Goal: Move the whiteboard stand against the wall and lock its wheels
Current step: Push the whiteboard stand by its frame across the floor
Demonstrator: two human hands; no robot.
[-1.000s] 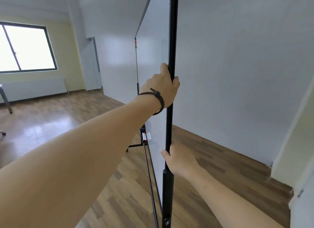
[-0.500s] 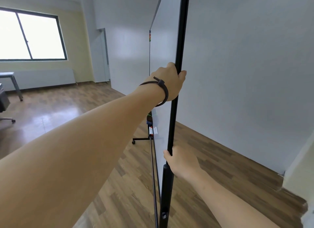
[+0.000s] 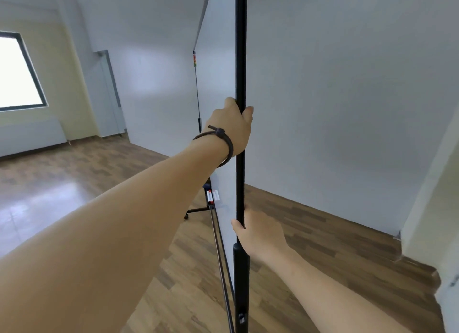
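Note:
The whiteboard stand's near black upright post (image 3: 240, 46) runs top to bottom through the middle of the view, with the white board (image 3: 218, 84) seen almost edge-on behind it. My left hand (image 3: 233, 129), wearing a dark wristband, grips the post at about chest height. My right hand (image 3: 258, 230) grips the same post lower down, just above its thicker sleeve. A far leg with a wheel (image 3: 186, 216) shows on the floor. The near wheels are out of view. The grey wall (image 3: 347, 109) stands to the right of the board.
Markers lie in the tray (image 3: 212, 198) along the board's lower edge. Wood floor (image 3: 310, 245) lies between board and wall. A wall corner (image 3: 427, 208) juts out at right. A window (image 3: 17, 71) and a closed door (image 3: 109, 94) are at the far left.
The view has swung back to the left and tilted, so the post now looks upright. Both hands keep the same grip on the post; the table and chair at left have left the view.

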